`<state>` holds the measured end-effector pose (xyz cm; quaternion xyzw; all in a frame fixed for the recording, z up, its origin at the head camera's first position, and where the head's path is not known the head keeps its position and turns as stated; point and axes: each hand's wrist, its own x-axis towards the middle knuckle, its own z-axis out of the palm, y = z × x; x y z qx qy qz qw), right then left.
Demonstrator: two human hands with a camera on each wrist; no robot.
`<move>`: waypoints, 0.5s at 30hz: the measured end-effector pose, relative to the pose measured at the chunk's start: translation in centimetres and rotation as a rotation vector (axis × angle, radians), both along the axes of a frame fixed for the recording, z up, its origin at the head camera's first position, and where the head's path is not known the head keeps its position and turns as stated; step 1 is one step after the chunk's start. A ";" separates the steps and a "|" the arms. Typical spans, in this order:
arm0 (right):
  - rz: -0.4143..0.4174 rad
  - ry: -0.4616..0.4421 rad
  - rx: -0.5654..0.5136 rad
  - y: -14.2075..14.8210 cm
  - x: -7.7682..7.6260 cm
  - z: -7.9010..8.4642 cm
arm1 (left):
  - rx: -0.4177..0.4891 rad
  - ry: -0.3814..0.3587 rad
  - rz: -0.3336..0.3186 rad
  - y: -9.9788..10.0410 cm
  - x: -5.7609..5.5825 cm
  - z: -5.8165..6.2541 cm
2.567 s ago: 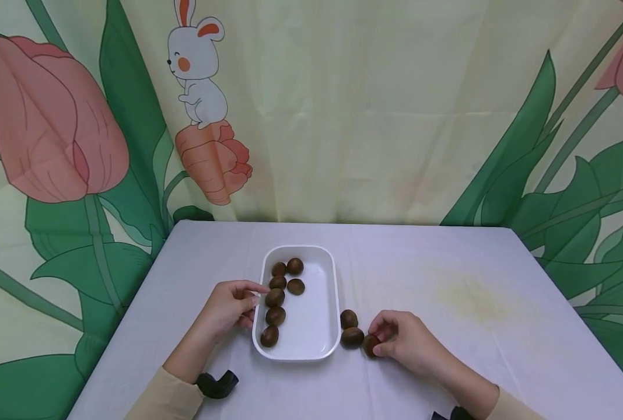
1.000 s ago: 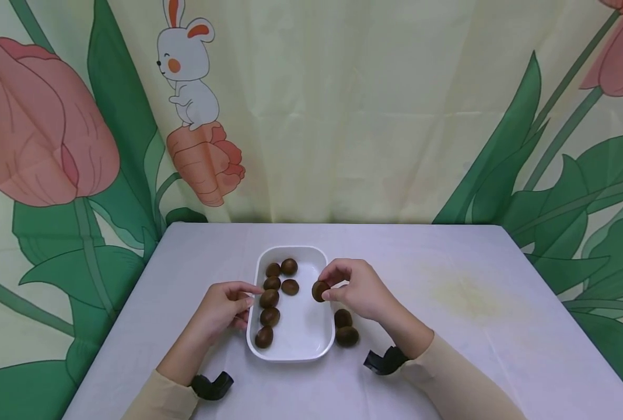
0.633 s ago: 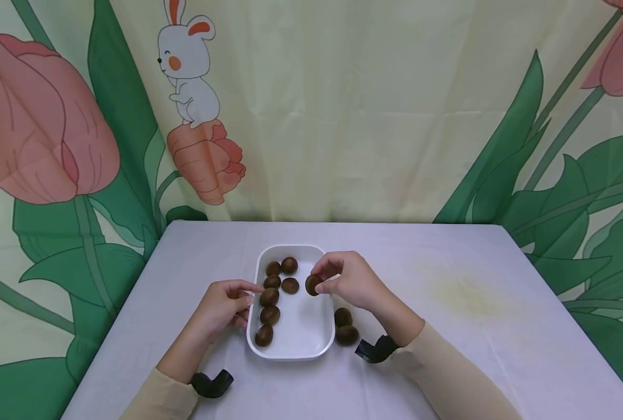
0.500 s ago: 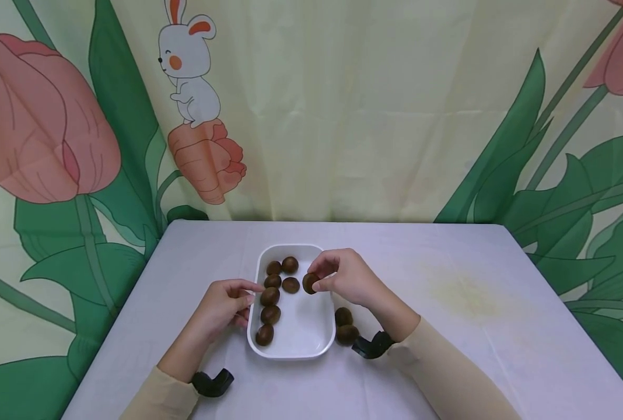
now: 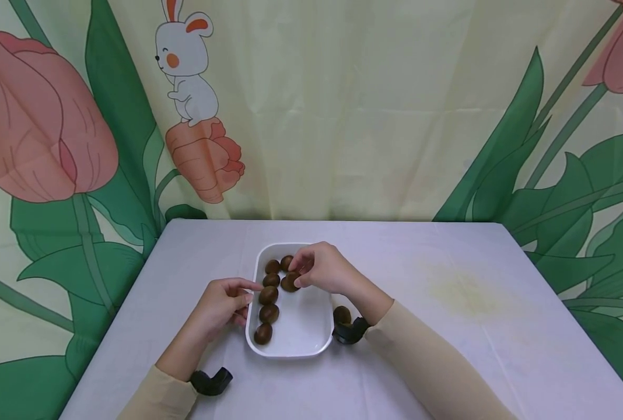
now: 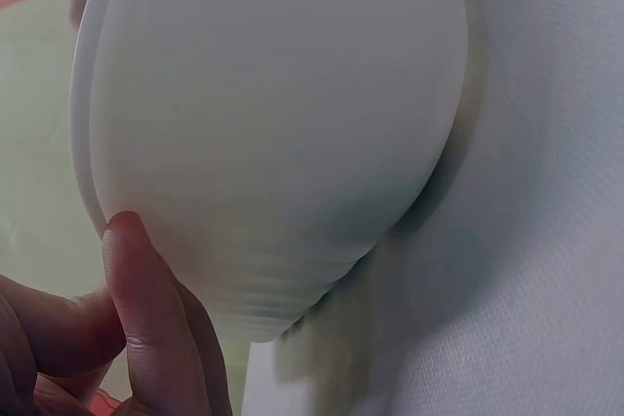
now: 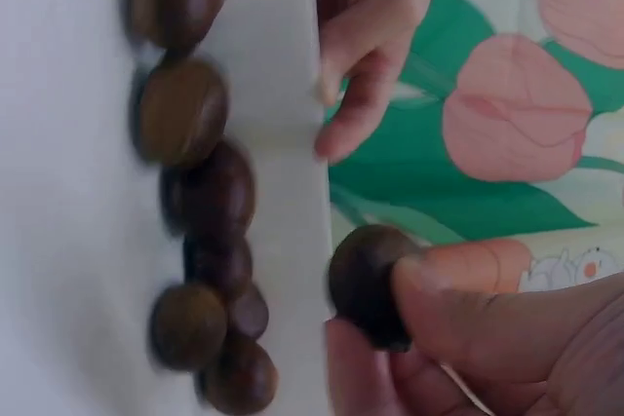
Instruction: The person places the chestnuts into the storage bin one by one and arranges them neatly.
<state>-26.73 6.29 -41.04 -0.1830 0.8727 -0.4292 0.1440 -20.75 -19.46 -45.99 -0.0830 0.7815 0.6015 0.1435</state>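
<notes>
A white tray [image 5: 303, 338] stands on the table with several brown chestnuts inside, most lined up along its left side. My left hand [image 5: 224, 303] holds the tray's left rim; in the left wrist view a finger [image 6: 146, 309] lies against the outer wall. Over the upper part of the tray, my right hand [image 5: 324, 269] pinches a chestnut [image 7: 369, 280] between thumb and fingers. In the head view that held chestnut overlaps another one in the tray, and whether they touch I cannot tell. The right wrist view shows the row of chestnuts [image 7: 185, 112] beside the held one, slightly blurred.
Just right of the tray a loose chestnut [image 5: 342, 315] lies on the white-covered table [image 5: 422, 280], partly beside the black wrist camera [image 5: 351, 331]. Another black camera [image 5: 212, 382] sits at the left wrist. A printed curtain [image 5: 343, 116] hangs behind the table.
My right hand picked up a chestnut from the table at the tray's right and carried it left over the tray. A second loose chestnut is now hidden near the right wrist. My left hand stays put.
</notes>
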 end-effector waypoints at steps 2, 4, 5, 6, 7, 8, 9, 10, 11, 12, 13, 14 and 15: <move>0.008 -0.020 0.014 -0.3 -0.3 -0.1 | -0.008 0.001 0.002 0.0 0.0 0.0; 0.013 -0.033 0.030 -0.6 -0.5 -0.3 | -0.013 0.000 0.004 0.0 0.0 0.0; 0.015 -0.040 0.036 -0.7 -0.6 -0.3 | -0.012 -0.001 0.004 0.0 0.0 0.0; 0.019 -0.044 0.040 -0.8 -0.6 -0.3 | -0.011 -0.001 0.005 0.0 0.0 0.0; 0.022 -0.051 0.041 -1.0 -0.7 -0.4 | -0.011 -0.002 0.007 0.0 0.0 0.0; 0.027 -0.057 0.041 -1.1 -0.8 -0.4 | -0.009 -0.002 0.008 0.0 0.0 0.0; 0.032 -0.065 0.037 -1.2 -0.9 -0.4 | -0.007 -0.001 0.008 -0.1 0.0 0.0; 0.035 -0.076 0.030 -1.3 -1.0 -0.5 | -0.005 -0.001 0.008 -0.1 0.0 0.0; 0.037 -0.086 0.022 -1.5 -1.1 -0.6 | -0.002 -0.001 0.007 -0.1 0.0 0.0; 0.036 -0.095 0.013 -1.6 -1.1 -0.6 | 0.002 0.000 0.007 -0.1 0.0 -0.1; 0.035 -0.105 0.004 -1.7 -1.2 -0.7 | 0.006 0.000 0.006 -0.1 0.0 -0.1; 0.034 -0.111 -0.005 -1.7 -1.3 -0.7 | 0.010 0.000 0.004 -0.1 0.0 -0.1; 0.033 -0.118 -0.014 -1.8 -1.4 -0.8 | 0.014 -0.001 0.002 -0.1 0.0 -0.1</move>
